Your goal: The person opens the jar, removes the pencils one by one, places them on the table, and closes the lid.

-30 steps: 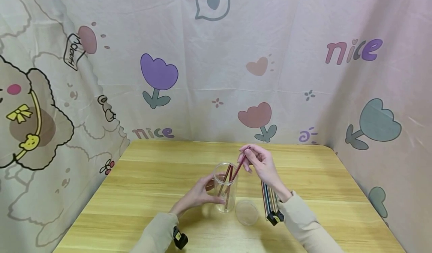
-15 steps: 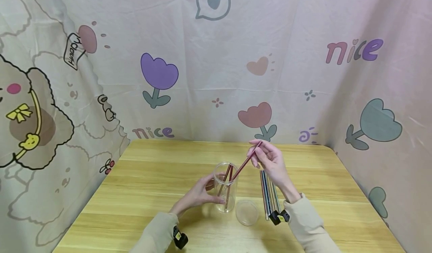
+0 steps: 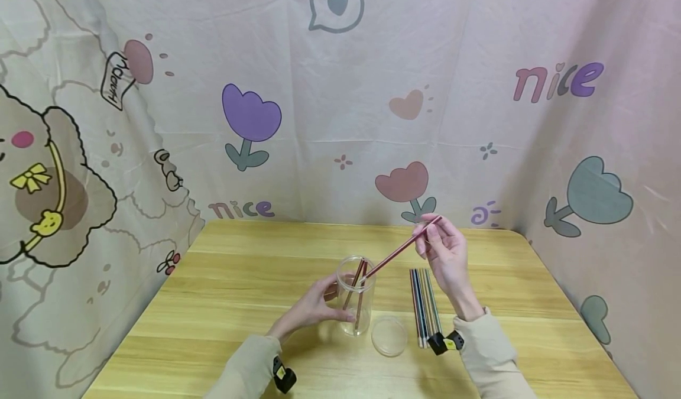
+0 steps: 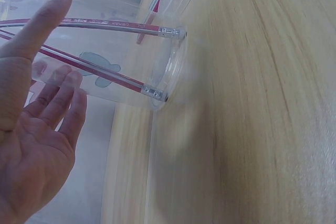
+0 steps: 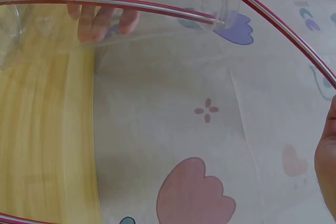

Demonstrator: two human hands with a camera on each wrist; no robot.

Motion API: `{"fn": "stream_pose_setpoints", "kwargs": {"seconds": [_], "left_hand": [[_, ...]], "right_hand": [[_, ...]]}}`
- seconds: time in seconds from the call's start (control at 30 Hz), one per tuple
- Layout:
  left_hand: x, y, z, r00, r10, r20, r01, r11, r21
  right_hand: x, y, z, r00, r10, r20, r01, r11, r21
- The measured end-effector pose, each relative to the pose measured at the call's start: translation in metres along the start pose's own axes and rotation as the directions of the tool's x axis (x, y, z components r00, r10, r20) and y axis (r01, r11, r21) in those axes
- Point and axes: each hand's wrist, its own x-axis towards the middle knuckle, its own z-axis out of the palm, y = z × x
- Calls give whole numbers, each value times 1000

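My left hand (image 3: 314, 305) holds a clear plastic jar (image 3: 368, 307) upright on the table, thumb in front and fingers behind. Two red-striped pencils (image 4: 105, 25) lean inside it, their metal-ringed ends at the bottom in the left wrist view. To the right of the jar and above it, my right hand (image 3: 448, 254) pinches another red pencil (image 3: 400, 250) near its upper end. That pencil slants down to the left, its lower end at the jar's mouth. In the right wrist view the held pencil (image 5: 287, 31) crosses the jar's rim, and only an edge of the right hand shows.
A round clear lid (image 3: 389, 336) lies just right of the jar. Beyond it, several pencils (image 3: 424, 304) of different colours lie side by side, partly behind the right wrist's camera (image 3: 446, 343). A printed cloth (image 3: 330, 121) hangs behind the wooden table (image 3: 239, 269).
My right hand has moved right and slightly up, tilting the pencil lower and drawing it mostly out of the jar. More of the pencil row shows now. The left hand and jar stay put.
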Motion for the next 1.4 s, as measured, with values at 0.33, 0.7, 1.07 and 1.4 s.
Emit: {"fn": "stream_pose_setpoints", "kwargs": {"seconds": [0.33, 0.7, 1.07, 1.4], "left_hand": [[0, 0, 0, 1000, 5, -1, -5, 1000, 12], [0, 0, 0, 1000, 7, 0, -7, 1000, 13], [0, -1, 1, 1000, 11, -4, -11, 1000, 16], [1, -2, 0, 1000, 6, 1, -6, 1000, 11]], "right_hand": [[2, -11, -10, 989, -26, -148, 41, 994, 97], [3, -21, -26, 958, -35, -283, 85, 982, 169], [2, -22, -38, 936, -38, -350, 71, 994, 82], [-2, -11, -54, 916, 57, -396, -128, 979, -157]]}}
